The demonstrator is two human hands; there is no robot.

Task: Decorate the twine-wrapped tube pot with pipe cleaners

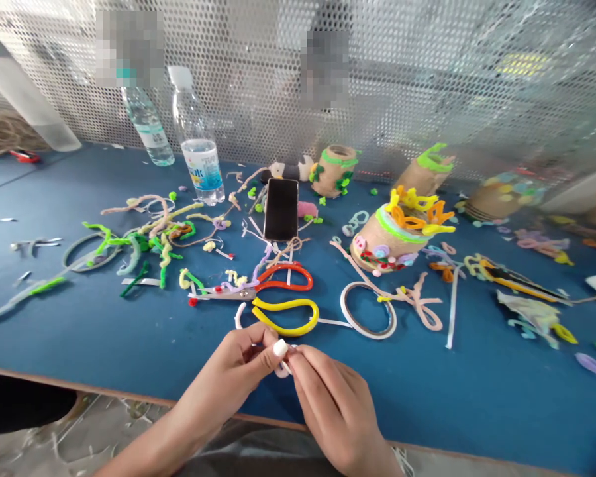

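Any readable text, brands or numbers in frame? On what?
Nothing legible.
Near bottle: blue lettering on the label, too blurred to read.
Far bottle: label print too small to read.
Phone: screen dark, no text.
White piece pinched by left hand and right hand: no marking.

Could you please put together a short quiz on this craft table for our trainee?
1. True or false: the phone lies flat on the blue table with its screen dark.
2. What do the left hand and right hand pinch between their fingers? A) a coin B) a white pipe cleaner C) a pencil
3. Fill in: the scissors have one orange handle loop and one ____ loop.

Key: 1 true; 2 B; 3 yellow.
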